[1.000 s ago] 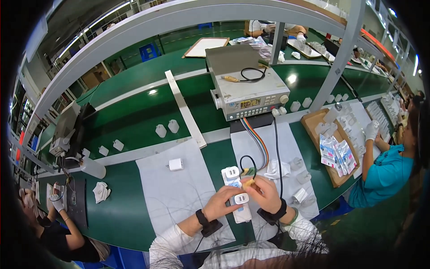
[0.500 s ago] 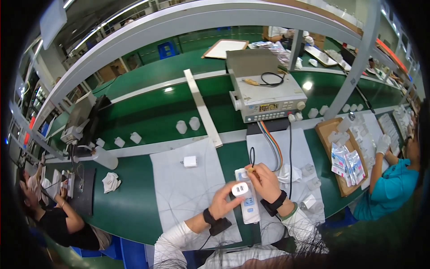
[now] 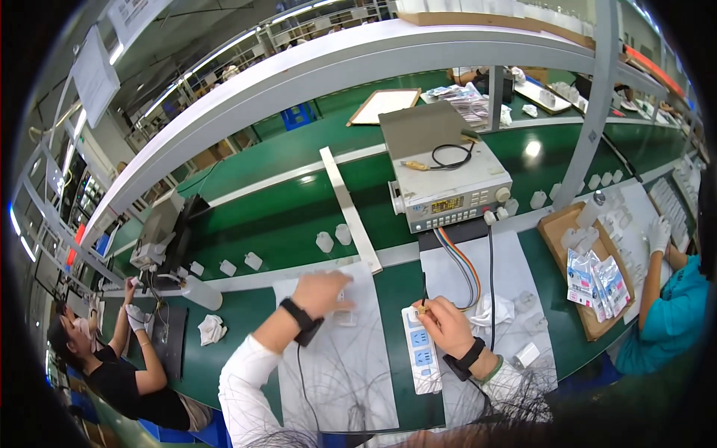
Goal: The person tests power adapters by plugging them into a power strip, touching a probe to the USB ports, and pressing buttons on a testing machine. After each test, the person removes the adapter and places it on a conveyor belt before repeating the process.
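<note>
My left hand point(image 3: 320, 294) is over the white cloth point(image 3: 299, 388), fingers stretched to the right and slightly blurred, with nothing seen in its grip. Beside and under its fingers lies a white USB charger point(image 3: 345, 319); another white charger point(image 3: 344, 296) is mostly hidden by the hand. My right hand point(image 3: 447, 327) pinches a small gold-coloured connector point(image 3: 422, 308) on a black cable. That hand sits at the far end of a white power strip point(image 3: 426, 373) with blue socket faces.
Behind stands a grey bench instrument point(image 3: 455, 201) with coloured wires point(image 3: 472, 272) running down. A cardboard tray point(image 3: 549, 224) with packets stands right. White chargers point(image 3: 324, 241) line the ledge. Co-workers sit at left point(image 3: 112, 373) and right point(image 3: 668, 299). A crumpled cloth point(image 3: 212, 329) lies left.
My left hand has moved left and away from the power strip to the white cloth, where the USB charger it held now lies. My right hand keeps the connector. The view has shifted.
</note>
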Demonstrator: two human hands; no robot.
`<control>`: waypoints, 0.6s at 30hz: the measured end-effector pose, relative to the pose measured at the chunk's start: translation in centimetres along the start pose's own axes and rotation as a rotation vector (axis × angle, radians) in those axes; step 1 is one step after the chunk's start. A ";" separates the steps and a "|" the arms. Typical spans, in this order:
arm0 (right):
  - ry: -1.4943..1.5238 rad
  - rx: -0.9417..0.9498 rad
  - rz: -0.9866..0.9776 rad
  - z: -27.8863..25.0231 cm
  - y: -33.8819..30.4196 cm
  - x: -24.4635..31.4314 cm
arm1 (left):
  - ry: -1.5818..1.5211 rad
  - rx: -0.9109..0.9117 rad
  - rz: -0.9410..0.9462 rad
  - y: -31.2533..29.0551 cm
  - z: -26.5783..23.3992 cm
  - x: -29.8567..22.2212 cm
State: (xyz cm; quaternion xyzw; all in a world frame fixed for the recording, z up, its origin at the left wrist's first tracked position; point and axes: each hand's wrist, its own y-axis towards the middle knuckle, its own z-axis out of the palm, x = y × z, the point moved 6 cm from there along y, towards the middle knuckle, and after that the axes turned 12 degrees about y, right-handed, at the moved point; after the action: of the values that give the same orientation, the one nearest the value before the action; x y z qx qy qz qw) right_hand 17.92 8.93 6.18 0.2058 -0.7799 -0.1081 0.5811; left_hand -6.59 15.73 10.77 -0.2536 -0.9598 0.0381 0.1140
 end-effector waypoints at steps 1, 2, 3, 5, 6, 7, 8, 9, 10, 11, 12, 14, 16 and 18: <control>0.015 0.005 0.012 -0.2 -0.1 0.0 | 0.108 -0.041 -0.016 2.2 -0.8 0.5; 0.034 0.013 0.021 -0.2 -0.2 -0.1 | 0.217 -0.082 -0.039 4.6 -0.8 1.0; 0.059 0.029 0.021 0.1 0.0 0.1 | 0.416 -0.177 -0.096 6.9 0.6 2.2; 0.058 0.031 0.028 0.3 -0.3 -0.3 | 0.662 -0.338 -0.139 11.3 4.5 3.8; 0.052 0.032 0.039 0.1 -0.5 -0.5 | 0.711 -0.410 -0.129 13.2 5.7 3.9; 0.060 0.045 0.043 0.4 -0.5 -0.5 | 0.713 -0.412 -0.128 14.4 7.4 5.0; 0.060 0.042 0.044 0.5 -0.4 -0.3 | 0.738 -0.366 -0.117 15.3 8.6 6.1; 0.076 0.053 0.005 1.0 -0.2 0.0 | 0.763 -0.315 -0.109 15.3 9.9 7.5; 0.079 0.052 -0.015 1.2 -0.2 -0.3 | 0.751 -0.315 -0.087 15.6 10.3 7.8; 0.088 0.058 -0.036 1.6 -0.2 -0.3 | 0.842 -0.183 -0.095 15.3 10.6 8.7; 0.092 0.060 -0.018 1.9 -0.2 -0.4 | 0.932 -0.044 -0.105 14.6 10.6 9.6; 0.079 0.035 -0.002 0.6 -0.3 -0.9 | 0.574 -0.214 -0.168 13.5 5.5 6.9; 0.099 0.043 -0.001 0.3 -0.2 -0.5 | 0.035 -0.587 -0.067 7.7 -2.0 4.5; 0.100 0.042 0.046 0.3 -0.2 -0.7 | -0.663 -0.653 -0.064 3.3 -3.8 2.4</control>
State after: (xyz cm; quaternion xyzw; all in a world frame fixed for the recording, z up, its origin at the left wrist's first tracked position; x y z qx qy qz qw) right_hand 17.87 9.06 5.42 0.2053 -0.7565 -0.0678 0.6172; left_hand -6.14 19.85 14.52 -0.2205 -0.9137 -0.1904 -0.2834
